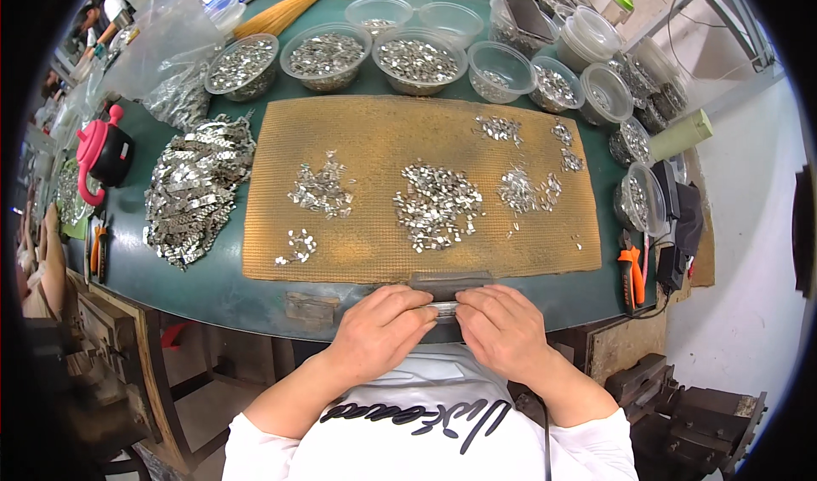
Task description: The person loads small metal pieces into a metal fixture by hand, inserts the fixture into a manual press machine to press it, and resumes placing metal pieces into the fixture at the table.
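Silver metal strip (446,309), between both hands (387,323) (504,323)

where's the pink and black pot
At the left of the head view, the pink and black pot is on the green table, left of the silvery metal heap.

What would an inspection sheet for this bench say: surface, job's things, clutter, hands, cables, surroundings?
Surface: ridged tan mat on a green table.
Job's things: silvery piece at the table's near edge; loose metal bits piled on the mat.
Clutter: metal strip heap, left; clear tubs, behind; orange-handled pliers, right.
Hands: left hand and right hand grip the silvery piece.
Cables: dark cord below the right hand.
Surroundings: white wall, right; another person's arm, left.
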Demonstrator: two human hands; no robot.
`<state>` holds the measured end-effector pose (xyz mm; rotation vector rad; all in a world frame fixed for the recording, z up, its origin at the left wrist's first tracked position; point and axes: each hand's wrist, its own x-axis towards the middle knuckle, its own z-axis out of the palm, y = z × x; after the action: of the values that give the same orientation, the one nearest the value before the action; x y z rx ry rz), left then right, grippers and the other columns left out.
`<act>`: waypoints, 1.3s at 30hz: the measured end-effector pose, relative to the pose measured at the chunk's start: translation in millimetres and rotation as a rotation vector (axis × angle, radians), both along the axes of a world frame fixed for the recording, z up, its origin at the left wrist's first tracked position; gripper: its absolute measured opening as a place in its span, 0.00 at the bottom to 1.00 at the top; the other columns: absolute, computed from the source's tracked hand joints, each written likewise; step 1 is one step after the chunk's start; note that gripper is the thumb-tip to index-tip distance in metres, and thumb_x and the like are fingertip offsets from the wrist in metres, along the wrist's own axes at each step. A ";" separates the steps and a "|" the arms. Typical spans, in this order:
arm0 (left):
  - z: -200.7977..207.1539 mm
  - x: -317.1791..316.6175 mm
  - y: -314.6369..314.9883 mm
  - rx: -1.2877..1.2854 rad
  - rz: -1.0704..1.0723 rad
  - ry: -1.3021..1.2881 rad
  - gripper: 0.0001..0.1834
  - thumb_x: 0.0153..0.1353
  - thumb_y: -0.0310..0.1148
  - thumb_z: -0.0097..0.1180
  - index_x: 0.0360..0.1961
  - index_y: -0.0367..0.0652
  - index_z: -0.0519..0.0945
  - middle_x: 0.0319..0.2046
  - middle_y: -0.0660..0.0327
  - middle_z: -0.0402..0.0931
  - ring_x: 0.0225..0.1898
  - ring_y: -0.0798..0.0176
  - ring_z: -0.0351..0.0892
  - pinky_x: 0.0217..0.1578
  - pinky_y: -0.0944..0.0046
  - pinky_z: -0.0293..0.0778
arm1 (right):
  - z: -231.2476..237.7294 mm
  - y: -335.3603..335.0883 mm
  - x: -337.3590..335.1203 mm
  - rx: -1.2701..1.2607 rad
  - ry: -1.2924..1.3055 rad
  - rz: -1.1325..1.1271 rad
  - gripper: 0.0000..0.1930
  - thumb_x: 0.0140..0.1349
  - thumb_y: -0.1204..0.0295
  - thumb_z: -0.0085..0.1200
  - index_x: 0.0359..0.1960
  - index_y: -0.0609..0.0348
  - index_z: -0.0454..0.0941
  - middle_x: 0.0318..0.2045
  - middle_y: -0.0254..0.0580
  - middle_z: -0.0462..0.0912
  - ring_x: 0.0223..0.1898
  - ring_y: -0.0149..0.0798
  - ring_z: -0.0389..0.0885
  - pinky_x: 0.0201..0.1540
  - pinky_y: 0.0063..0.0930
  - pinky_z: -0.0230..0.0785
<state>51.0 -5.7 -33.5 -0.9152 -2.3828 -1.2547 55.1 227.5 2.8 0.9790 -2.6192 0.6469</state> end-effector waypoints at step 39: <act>-1.1 -81.3 -67.3 -0.408 0.363 0.117 0.10 0.60 0.26 0.69 0.42 0.42 0.82 0.42 0.57 0.78 0.47 0.50 0.78 0.50 0.51 0.78 | 18.8 -28.4 -81.9 0.046 -0.012 0.164 0.14 0.63 0.77 0.66 0.50 0.55 0.88 0.53 0.40 0.89 0.58 0.45 0.86 0.70 0.55 0.69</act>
<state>-30.3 -73.0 -34.6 -0.5917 -2.6014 -0.5794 -26.9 199.2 21.6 1.2176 -2.5934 0.6339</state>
